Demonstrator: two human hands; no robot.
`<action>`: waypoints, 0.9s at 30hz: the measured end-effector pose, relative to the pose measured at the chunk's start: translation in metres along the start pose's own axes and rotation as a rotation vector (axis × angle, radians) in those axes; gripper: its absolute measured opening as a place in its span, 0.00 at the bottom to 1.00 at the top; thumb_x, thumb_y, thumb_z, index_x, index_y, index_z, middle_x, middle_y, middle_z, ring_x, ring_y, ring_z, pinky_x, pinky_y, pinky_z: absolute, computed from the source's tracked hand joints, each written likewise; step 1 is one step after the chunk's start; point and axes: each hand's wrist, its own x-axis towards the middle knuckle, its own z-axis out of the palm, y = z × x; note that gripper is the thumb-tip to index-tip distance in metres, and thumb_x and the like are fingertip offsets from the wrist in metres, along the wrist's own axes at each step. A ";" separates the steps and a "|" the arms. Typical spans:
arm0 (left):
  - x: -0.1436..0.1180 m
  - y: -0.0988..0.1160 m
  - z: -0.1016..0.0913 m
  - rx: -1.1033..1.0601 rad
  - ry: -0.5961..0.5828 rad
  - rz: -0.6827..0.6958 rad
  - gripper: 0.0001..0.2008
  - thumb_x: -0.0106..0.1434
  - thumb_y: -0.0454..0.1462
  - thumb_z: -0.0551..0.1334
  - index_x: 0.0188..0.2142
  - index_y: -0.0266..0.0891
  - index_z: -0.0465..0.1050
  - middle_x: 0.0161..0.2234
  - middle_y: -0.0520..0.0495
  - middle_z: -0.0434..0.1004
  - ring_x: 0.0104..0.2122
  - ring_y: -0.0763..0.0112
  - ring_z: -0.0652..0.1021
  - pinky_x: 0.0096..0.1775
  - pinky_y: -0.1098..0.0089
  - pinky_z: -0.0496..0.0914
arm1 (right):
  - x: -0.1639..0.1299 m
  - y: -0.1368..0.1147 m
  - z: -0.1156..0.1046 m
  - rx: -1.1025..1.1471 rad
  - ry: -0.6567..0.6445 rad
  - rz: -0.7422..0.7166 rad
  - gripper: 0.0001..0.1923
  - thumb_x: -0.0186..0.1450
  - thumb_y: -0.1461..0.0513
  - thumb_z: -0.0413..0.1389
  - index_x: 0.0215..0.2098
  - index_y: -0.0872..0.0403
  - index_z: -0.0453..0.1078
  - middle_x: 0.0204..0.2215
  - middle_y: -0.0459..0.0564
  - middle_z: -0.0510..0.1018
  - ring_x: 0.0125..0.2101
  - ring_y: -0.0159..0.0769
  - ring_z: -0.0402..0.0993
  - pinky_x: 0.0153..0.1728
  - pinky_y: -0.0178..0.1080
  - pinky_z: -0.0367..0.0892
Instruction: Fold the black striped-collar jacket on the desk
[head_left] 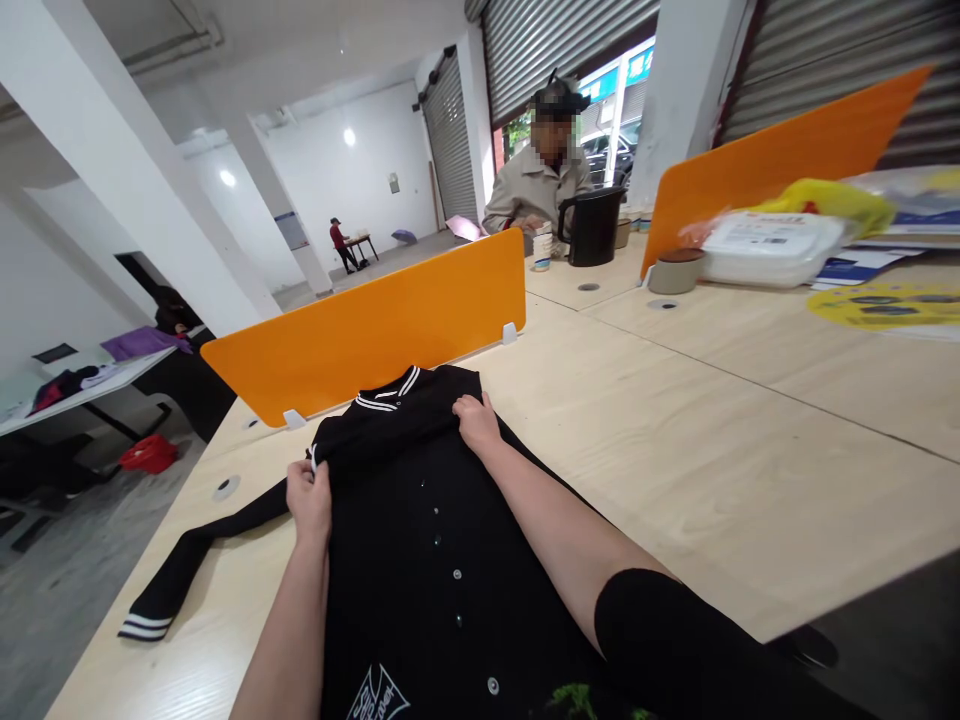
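The room is bright and evenly lit: daylight comes in under the raised shutter (559, 45) at the back, and round ceiling lamps (349, 136) glare white. The pale surface (675, 420) shows only soft, faint shadows. Straight lines bow toward the edges (a wide lens), and the black jacket (420, 540) loses detail in its darkness.

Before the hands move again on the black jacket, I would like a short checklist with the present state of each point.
1. Left hand pinches the cloth at the shoulder of the black snap-button jacket with white-striped trim: ok.
2. Right hand lies flat near the collar: ok.
3. Jacket lies front up on the pale wooden table: ok.
4. Left sleeve lies stretched out on the table: ok.
5. Right sleeve position: cannot tell.
6. Orange divider panel stands apart from the collar: ok.
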 end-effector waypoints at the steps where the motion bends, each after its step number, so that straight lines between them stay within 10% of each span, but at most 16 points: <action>1: 0.004 -0.003 -0.003 0.009 0.002 -0.032 0.09 0.61 0.44 0.54 0.37 0.42 0.62 0.26 0.55 0.66 0.29 0.69 0.72 0.33 0.70 0.67 | 0.000 0.000 -0.002 0.003 0.010 0.037 0.23 0.63 0.73 0.41 0.43 0.51 0.73 0.45 0.53 0.75 0.53 0.40 0.64 0.63 0.53 0.36; 9: 0.002 -0.020 0.005 0.051 -0.143 -0.099 0.31 0.57 0.44 0.62 0.58 0.40 0.56 0.33 0.47 0.76 0.36 0.60 0.78 0.38 0.64 0.70 | -0.003 -0.013 -0.007 0.024 0.241 -0.017 0.21 0.68 0.64 0.41 0.55 0.52 0.66 0.57 0.54 0.68 0.59 0.44 0.57 0.62 0.57 0.28; 15: -0.001 -0.018 0.008 0.074 -0.157 0.138 0.21 0.61 0.35 0.55 0.55 0.43 0.65 0.55 0.42 0.69 0.53 0.61 0.72 0.52 0.63 0.67 | -0.008 -0.013 0.012 -0.032 -0.220 -0.107 0.29 0.68 0.46 0.43 0.62 0.48 0.60 0.64 0.52 0.58 0.63 0.54 0.47 0.59 0.65 0.35; 19: 0.002 -0.015 0.012 0.059 -0.095 0.196 0.23 0.63 0.32 0.53 0.58 0.43 0.62 0.62 0.47 0.61 0.60 0.67 0.64 0.58 0.67 0.61 | -0.009 -0.015 0.013 -0.040 -0.109 -0.167 0.28 0.70 0.49 0.42 0.64 0.49 0.57 0.64 0.53 0.57 0.64 0.52 0.44 0.60 0.65 0.32; 22: 0.000 -0.014 0.014 0.063 -0.087 0.164 0.17 0.63 0.35 0.55 0.52 0.41 0.68 0.56 0.44 0.69 0.55 0.65 0.70 0.55 0.67 0.65 | -0.013 -0.026 0.011 0.003 -0.038 -0.348 0.28 0.70 0.49 0.42 0.65 0.45 0.53 0.66 0.49 0.53 0.66 0.47 0.39 0.61 0.62 0.29; 27: 0.004 -0.037 -0.009 0.121 0.102 -0.121 0.18 0.66 0.47 0.51 0.46 0.37 0.69 0.47 0.38 0.72 0.48 0.59 0.74 0.49 0.61 0.69 | -0.019 -0.035 0.021 0.076 -0.386 -0.410 0.27 0.69 0.46 0.41 0.64 0.40 0.55 0.66 0.45 0.54 0.65 0.47 0.43 0.61 0.62 0.37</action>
